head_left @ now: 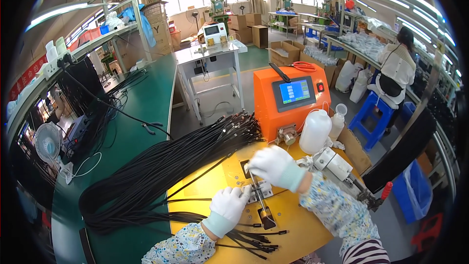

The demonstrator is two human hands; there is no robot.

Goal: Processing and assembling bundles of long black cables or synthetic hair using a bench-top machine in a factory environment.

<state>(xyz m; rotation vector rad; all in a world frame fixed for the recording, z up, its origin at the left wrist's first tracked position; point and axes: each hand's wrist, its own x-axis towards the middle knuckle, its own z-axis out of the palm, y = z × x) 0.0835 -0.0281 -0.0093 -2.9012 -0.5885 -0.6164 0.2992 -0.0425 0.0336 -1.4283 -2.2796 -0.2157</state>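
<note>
My left hand (226, 211), in a white glove, is closed at the left side of a small metal fixture (264, 191) on a yellow work plate (198, 186). A black cable (190, 199) runs from the left to its fingers, where the glove hides the end. Over the fixture slants a slim metal rod (258, 186), its lower end at a dark square opening (267, 219). My right hand (277, 167), also gloved, is smeared by motion at the rod's upper end; its grip is unclear. Several cable ends with connectors (259, 242) lie on the plate near me.
A thick bundle of black cables (161, 166) covers the left side and green table (132, 117). Behind my hands stands an orange machine (264, 102) with a screen. White bottles (315, 132) and a red-handled clamp (386, 190) are right. A person (396, 63) sits farther off.
</note>
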